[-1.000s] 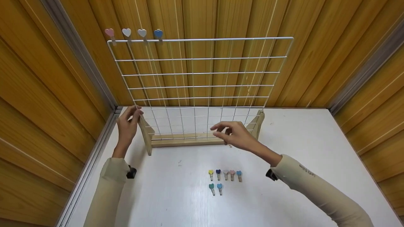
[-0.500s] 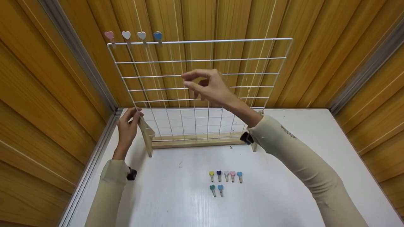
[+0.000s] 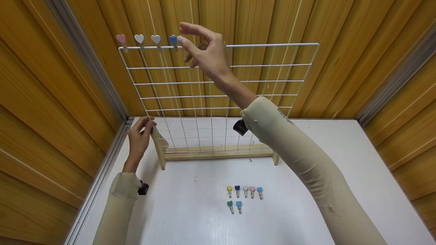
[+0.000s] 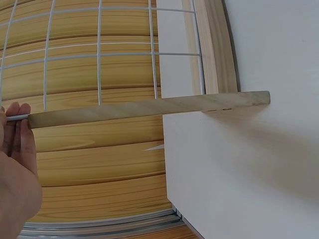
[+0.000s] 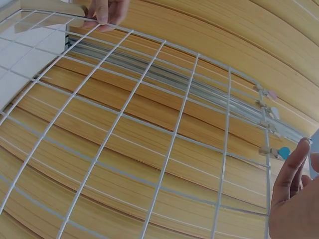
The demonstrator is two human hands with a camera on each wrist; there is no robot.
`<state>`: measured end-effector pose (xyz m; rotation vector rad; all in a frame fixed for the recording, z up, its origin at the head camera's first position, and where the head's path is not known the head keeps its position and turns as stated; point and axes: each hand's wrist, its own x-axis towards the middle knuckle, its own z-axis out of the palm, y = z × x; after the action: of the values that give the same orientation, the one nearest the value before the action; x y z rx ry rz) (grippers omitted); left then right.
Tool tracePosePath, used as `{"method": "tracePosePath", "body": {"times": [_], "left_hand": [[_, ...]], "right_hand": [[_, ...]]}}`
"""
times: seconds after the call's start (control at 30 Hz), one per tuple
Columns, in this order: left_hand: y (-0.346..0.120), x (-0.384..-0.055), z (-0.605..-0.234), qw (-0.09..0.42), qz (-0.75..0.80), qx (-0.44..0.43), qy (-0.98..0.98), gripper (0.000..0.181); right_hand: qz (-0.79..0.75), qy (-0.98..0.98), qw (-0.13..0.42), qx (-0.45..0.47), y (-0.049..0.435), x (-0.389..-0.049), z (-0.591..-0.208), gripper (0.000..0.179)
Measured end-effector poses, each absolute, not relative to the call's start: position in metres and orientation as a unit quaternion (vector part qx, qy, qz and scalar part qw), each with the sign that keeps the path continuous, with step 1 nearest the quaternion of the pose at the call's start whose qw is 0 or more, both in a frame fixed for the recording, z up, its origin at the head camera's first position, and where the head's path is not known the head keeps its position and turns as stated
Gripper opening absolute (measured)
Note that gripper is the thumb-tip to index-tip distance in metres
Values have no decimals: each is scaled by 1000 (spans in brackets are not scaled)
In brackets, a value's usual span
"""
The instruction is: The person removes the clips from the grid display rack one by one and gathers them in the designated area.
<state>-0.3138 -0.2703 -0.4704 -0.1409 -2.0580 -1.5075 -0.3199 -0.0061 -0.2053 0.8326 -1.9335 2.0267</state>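
My left hand pinches the side wire of a white wire grid, just above the top of its wooden leg. The right hand is raised at the grid's top bar, thumb and index finger apart, with nothing seen between them. Its thumb tip lies right beside a blue heart clothespin clipped on that bar. To the left of this one, a pink heart clothespin and two white ones, the first and the second, also stand on the bar.
On the white table lie several loose heart clothespins in two rows, among them a yellow one and a green one. A wooden crossbar joins the stand's legs. Wood-panelled walls enclose three sides.
My right hand has risen from in front of the lower grid to the top bar, moving left toward the blue clothespin. The left hand has kept its hold on the grid's side.
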Motion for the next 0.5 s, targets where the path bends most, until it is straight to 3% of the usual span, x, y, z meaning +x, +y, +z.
{"method": "tracePosePath", "body": {"times": [0.17,0.5], "left_hand": [[-271,-314,-471,286,-560,-56,-775,21],[-271,-312,-472,297,-559,-56,-772,18]], "right_hand": [[681,-669,96,282,-19,-327,-205,36],[657,-695,125,262,-33,-333,-214,25]]}}
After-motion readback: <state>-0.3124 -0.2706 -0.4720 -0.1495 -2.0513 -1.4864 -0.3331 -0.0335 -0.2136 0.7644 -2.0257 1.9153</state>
